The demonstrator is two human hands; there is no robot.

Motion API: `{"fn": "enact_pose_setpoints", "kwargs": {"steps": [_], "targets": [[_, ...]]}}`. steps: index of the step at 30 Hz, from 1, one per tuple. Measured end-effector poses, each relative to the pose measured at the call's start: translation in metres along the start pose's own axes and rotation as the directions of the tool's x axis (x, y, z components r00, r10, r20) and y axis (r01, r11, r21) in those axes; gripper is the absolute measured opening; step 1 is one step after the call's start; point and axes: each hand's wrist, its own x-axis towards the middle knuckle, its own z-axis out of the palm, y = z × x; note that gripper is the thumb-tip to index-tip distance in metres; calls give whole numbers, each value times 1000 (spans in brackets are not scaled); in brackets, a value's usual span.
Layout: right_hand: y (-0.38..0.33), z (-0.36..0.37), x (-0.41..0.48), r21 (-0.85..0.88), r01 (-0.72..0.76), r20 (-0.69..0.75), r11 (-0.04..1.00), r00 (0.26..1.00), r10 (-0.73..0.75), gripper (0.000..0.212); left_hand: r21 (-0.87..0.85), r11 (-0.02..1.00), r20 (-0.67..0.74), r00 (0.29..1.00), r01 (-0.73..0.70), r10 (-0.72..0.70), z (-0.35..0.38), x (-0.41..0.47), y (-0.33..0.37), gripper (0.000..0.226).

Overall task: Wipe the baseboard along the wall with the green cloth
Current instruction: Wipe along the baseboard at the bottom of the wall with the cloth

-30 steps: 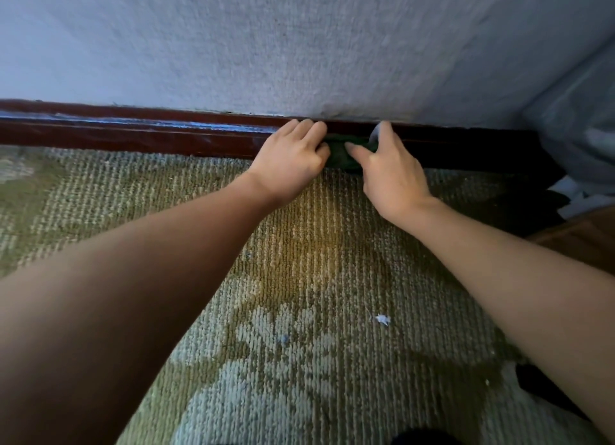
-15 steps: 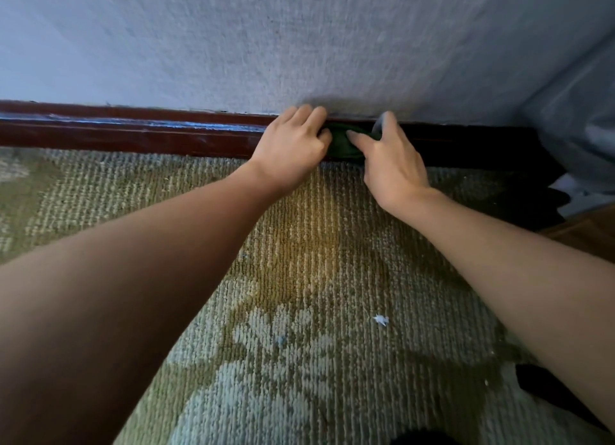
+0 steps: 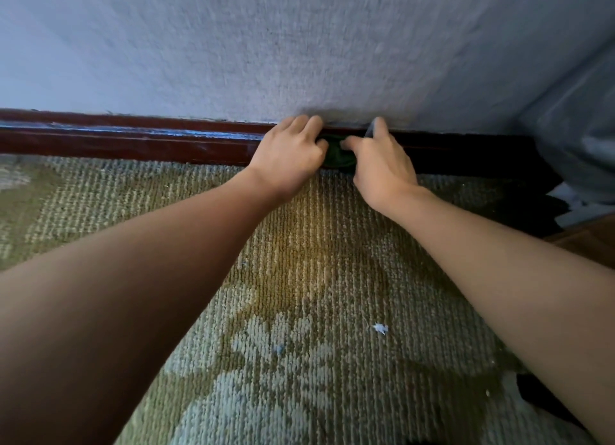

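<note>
Both hands are down low at the bottom of the wall [image 3: 299, 45], close side by side. The left hand [image 3: 288, 151] has its fingers curled over the top edge of the baseboard [image 3: 133, 141], and its thumb pushes on the green cloth [image 3: 337, 155]. The right hand [image 3: 382, 165] holds the other side of the cloth with its thumb, and one finger points up to the wall. The cloth is bunched up small between the two hands, pressed on the front of the dark red-brown baseboard, just above the carpet [image 3: 316, 245]. Most of the cloth is hidden by the hands. Both bare arms reach out over the green and pale carpet. A tiny white scrap [image 3: 379, 328] lies on the carpet near the right arm. A grey sheet [image 3: 582, 128] hangs at the far right.
</note>
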Motion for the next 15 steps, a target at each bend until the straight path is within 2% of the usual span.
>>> {"fn": "enact_pose_setpoints", "kwargs": {"steps": [2, 6, 9, 12, 15], "targets": [[-6, -2, -2, 41, -26, 30, 999, 999, 24, 32, -9, 999, 32, 999, 40, -39, 2, -4, -1, 12], [-10, 12, -21, -133, 97, 56, 986, 994, -90, 29, 47, 999, 97, 995, 22, -27, 9, -18, 3, 15], [-6, 15, -24, 60, -38, 40, 997, 999, 36, 31, 83, 994, 61, 996, -67, 62, 6, -25, 4, 7], [-3, 14, -19, 163, -46, -22, 986, 998, 51, 26, 105, 991, 13, 996, -88, 87, 2, -22, 2, 14], [-2, 13, -17, 205, -64, -54, 977, 996, 76, 25, 125, 988, -14, 995, -95, 98, 5, -18, 2, 4]]}}
